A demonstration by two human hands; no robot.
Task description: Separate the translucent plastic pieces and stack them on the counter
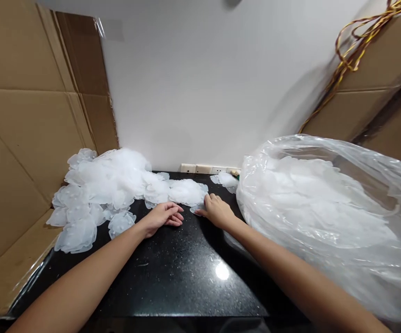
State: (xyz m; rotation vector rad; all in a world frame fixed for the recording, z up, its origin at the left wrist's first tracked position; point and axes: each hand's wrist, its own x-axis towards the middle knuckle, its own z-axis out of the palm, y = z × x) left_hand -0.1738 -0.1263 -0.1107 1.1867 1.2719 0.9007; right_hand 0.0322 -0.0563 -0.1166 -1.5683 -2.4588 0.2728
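- Scalloped translucent sheets are touched by the right hand; its grip cannot be told.
- Just in front, the left hand is held loosely half-curled, empty.

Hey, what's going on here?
A person's right hand is at the right end of a small pile of thin white pieces on a black countertop. The left hand is nearby, loosely curled, nothing visible in it. A larger heap sits left; an open clear plastic bag of similar pieces is on the right.
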